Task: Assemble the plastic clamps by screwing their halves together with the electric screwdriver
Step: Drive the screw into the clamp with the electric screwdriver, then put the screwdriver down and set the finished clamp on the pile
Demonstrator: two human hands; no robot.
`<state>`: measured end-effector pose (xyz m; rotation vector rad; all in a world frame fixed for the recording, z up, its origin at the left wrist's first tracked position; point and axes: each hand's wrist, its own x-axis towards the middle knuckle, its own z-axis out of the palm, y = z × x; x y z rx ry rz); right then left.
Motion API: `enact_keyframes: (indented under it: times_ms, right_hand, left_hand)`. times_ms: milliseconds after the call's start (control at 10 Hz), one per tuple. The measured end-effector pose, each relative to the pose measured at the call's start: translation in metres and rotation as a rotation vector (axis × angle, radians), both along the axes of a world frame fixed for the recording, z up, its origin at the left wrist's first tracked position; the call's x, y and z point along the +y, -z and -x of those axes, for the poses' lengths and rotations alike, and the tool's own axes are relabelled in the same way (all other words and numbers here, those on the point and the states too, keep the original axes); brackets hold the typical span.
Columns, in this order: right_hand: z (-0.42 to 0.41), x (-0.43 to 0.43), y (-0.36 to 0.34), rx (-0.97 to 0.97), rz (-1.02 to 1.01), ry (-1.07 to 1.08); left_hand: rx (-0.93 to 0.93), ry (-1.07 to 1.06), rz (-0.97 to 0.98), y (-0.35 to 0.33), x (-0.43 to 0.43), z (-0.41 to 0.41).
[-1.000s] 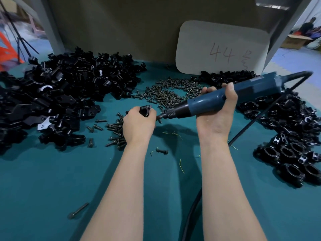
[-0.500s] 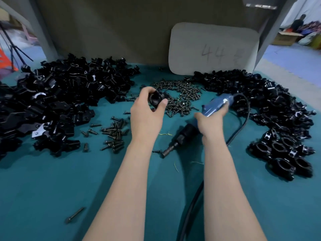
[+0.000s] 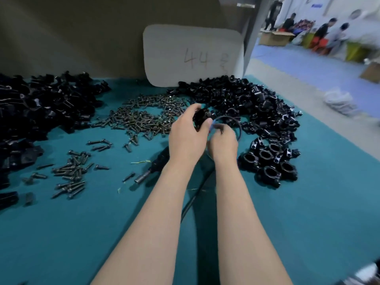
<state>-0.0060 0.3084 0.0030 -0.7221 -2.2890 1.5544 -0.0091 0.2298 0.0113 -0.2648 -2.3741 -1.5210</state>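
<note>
Grips a black clamp (image 3: 202,117) in the left hand (image 3: 188,138), thumb and fingers wrapped round it, raised a little off the teal table (image 3: 308,202), in the middle and fairly far. Curls the right hand (image 3: 223,144) just right of and nearer than that, over the blue tail of the electric screwdriver (image 3: 156,163); cannot tell through the blur whether gripping the tool or only resting on it. Has the tool lying flat, long axis slanting from the bit (image 3: 141,178) at near left up to the tail at far right, passing beneath the left wrist, with its cable (image 3: 238,125) looping round beyond the right knuckles. Looks finished with driving for this piece, so probably about to let the clamp go. Hinges on one relation: heap of assembled clamps (image 3: 267,112) directly right of and a little beyond the held clamp, just beside it, with no need to cross the right hand if carried far and right. Better served by the left hand, already nearest. Worth minding the cable loop, close under that path. Shows the screws (image 3: 148,118) spread just left of the grip, out of the way.
</note>
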Motion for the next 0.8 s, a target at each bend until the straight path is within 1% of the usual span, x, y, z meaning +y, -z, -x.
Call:
enact_keyframes:
  times_ms: [100,200,300,400,500,600,700,800]
  right_hand:
    - [-0.013,0.035,-0.007,0.267,0.17,0.236]
    - [-0.025,0.059,-0.018,0.43,0.151,0.387]
    - [-0.031,0.073,-0.023,0.475,0.108,0.434]
    - [-0.036,0.08,-0.016,0.442,0.028,0.425]
    - [-0.036,0.079,-0.009,0.409,-0.022,0.396]
    - [-0.033,0.07,-0.011,0.443,-0.056,0.387]
    - [-0.028,0.054,-0.017,0.497,-0.009,0.36]
    - [-0.015,0.023,-0.018,0.49,0.077,0.215]
  left_hand:
    - [-0.014,0.108,0.019,-0.001,0.035,-0.003]
    - [-0.123,0.233,0.089,0.005,0.076,-0.005]
    - [-0.456,0.373,-0.07,0.007,0.109,-0.006]
    - [-0.447,0.459,-0.09,0.02,0.126,-0.009]
    - [-0.479,0.475,-0.272,0.021,0.121,-0.013]
    - [-0.522,0.434,-0.429,0.017,0.115,-0.005]
    - [-0.35,0.303,-0.446,0.009,0.095,0.001]
    - [-0.237,0.101,-0.601,-0.002,0.058,0.007]
